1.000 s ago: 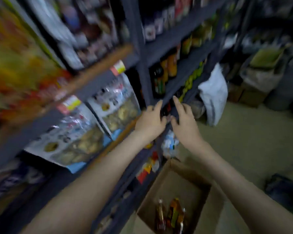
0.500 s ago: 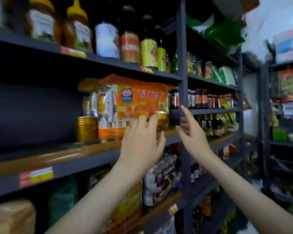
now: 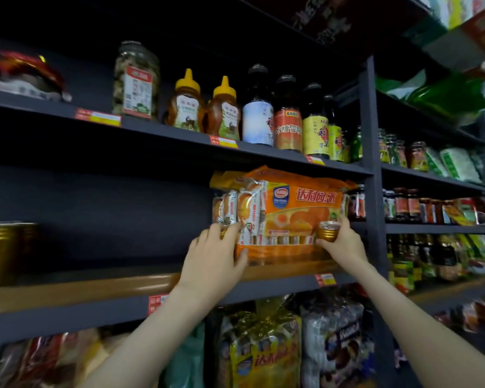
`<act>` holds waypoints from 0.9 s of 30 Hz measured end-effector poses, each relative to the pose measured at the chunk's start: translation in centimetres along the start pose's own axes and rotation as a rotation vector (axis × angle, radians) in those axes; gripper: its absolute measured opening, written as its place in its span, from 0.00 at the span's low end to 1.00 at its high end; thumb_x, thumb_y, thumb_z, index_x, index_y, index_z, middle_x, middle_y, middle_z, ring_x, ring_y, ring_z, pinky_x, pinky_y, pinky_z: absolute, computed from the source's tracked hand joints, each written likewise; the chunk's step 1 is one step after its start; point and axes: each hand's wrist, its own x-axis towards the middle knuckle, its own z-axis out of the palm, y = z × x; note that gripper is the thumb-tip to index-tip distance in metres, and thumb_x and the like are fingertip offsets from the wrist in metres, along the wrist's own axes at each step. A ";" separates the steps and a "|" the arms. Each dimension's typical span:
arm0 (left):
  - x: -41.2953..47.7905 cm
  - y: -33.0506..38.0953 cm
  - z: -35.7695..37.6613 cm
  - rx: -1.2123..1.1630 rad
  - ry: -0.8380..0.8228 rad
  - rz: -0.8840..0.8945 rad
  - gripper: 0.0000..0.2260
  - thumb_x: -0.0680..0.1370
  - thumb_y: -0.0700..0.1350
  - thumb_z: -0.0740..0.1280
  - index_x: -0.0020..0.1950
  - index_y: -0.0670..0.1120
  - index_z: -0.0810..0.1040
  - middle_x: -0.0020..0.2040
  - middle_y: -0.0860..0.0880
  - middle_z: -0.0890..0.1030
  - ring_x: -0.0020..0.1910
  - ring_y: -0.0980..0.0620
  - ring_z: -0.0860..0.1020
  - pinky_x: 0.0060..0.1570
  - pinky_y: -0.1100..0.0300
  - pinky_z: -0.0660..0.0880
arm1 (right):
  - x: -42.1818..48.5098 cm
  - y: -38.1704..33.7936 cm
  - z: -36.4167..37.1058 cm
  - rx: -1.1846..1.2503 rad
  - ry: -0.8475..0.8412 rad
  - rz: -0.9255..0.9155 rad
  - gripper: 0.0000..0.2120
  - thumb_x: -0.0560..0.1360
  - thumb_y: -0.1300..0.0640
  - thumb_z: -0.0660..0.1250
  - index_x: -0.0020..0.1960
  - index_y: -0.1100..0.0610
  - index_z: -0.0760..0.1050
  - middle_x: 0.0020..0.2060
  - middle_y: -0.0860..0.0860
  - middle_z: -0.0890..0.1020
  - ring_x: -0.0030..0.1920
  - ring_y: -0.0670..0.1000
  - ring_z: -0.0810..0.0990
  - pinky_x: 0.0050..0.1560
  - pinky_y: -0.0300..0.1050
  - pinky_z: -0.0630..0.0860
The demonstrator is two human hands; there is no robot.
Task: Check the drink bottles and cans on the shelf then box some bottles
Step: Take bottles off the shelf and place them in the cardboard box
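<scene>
Two small gold cans stand on the wood-lined middle shelf, one at each side of an orange snack pack. My left hand covers the left gold can, fingers curled over it so only a sliver shows. My right hand grips the right gold can from below and beside, its ribbed top facing me. On the shelf above stand dark drink bottles with blue, orange and yellow labels.
Two honey bottles and a clear jar share the upper shelf. More gold cans sit far left. A grey upright post stands just right of my right hand, with small bottles beyond. Bagged snacks fill the shelf below.
The view rose from the box on the floor to the upper shelves. Both hands reached forward from open air onto the two gold cans beside the orange pack.
</scene>
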 end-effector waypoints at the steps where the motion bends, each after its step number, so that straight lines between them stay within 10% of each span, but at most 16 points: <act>1: 0.0 -0.4 -0.2 -0.006 0.007 -0.008 0.24 0.82 0.57 0.55 0.76 0.52 0.59 0.68 0.49 0.68 0.66 0.50 0.68 0.61 0.57 0.66 | -0.7 -0.3 0.1 0.016 0.026 -0.051 0.39 0.72 0.53 0.74 0.76 0.54 0.55 0.65 0.57 0.75 0.61 0.59 0.76 0.57 0.54 0.76; 6: 0.7 -0.5 -1.0 -0.027 0.006 0.037 0.29 0.80 0.59 0.58 0.78 0.55 0.52 0.70 0.50 0.66 0.68 0.50 0.66 0.64 0.57 0.65 | -4.1 -5.3 -0.9 0.266 0.124 -0.274 0.40 0.72 0.55 0.74 0.77 0.52 0.56 0.70 0.51 0.70 0.68 0.52 0.70 0.65 0.47 0.70; 12: 1.0 -0.5 -2.3 -0.401 -0.008 0.087 0.44 0.75 0.56 0.69 0.71 0.68 0.33 0.76 0.51 0.59 0.72 0.50 0.63 0.68 0.54 0.65 | -8.9 -14.4 0.5 0.566 -0.251 -0.408 0.43 0.69 0.57 0.77 0.77 0.47 0.57 0.61 0.36 0.71 0.59 0.38 0.73 0.59 0.34 0.73; 19: -1.0 -5.5 -4.6 -0.274 0.151 -0.092 0.34 0.75 0.51 0.71 0.72 0.63 0.52 0.63 0.48 0.70 0.57 0.43 0.76 0.49 0.58 0.69 | -9.6 -18.5 5.9 0.691 -0.617 -0.388 0.32 0.79 0.45 0.60 0.78 0.40 0.47 0.68 0.37 0.66 0.73 0.45 0.61 0.73 0.48 0.61; 27: -3.2 -10.1 -8.5 -0.207 0.283 -0.258 0.35 0.74 0.51 0.72 0.73 0.58 0.53 0.65 0.45 0.69 0.59 0.45 0.74 0.51 0.58 0.69 | -6.3 -17.4 12.1 -0.344 -0.538 -0.388 0.43 0.77 0.45 0.66 0.79 0.49 0.40 0.78 0.54 0.40 0.78 0.59 0.41 0.76 0.58 0.47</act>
